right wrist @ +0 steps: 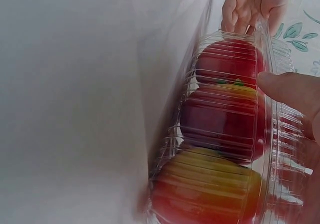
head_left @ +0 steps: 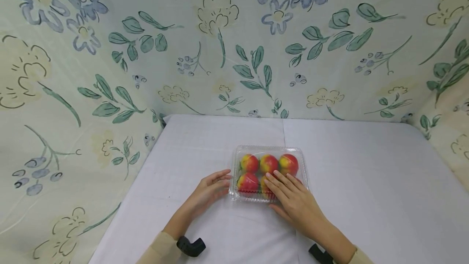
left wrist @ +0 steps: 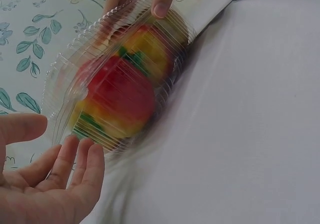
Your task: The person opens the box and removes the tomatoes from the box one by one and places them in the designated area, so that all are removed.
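Note:
A clear plastic clamshell box (head_left: 234, 194) sits on the white-covered table, its ribbed lid lying over several round red-and-yellow fruits (head_left: 250, 163) with green leaf-like bits. My right hand (head_left: 298, 205) rests on the lid's front right part, fingers straight, covering some of the fruit. In the right wrist view its thumb (right wrist: 290, 89) lies along the box's front rim. At the box's left side is my left hand (head_left: 209, 192), fingers loosely bent and holding nothing. Its fingertips (left wrist: 95, 156) come close to the box's end wall; whether they touch it I cannot tell.
White cloth (head_left: 366, 182) covers the table around the box. Flower-patterned fabric (head_left: 234, 52) hangs behind the table and along both sides. A black wrist strap piece (head_left: 191, 247) shows at the left wrist, another (head_left: 320, 253) at the right.

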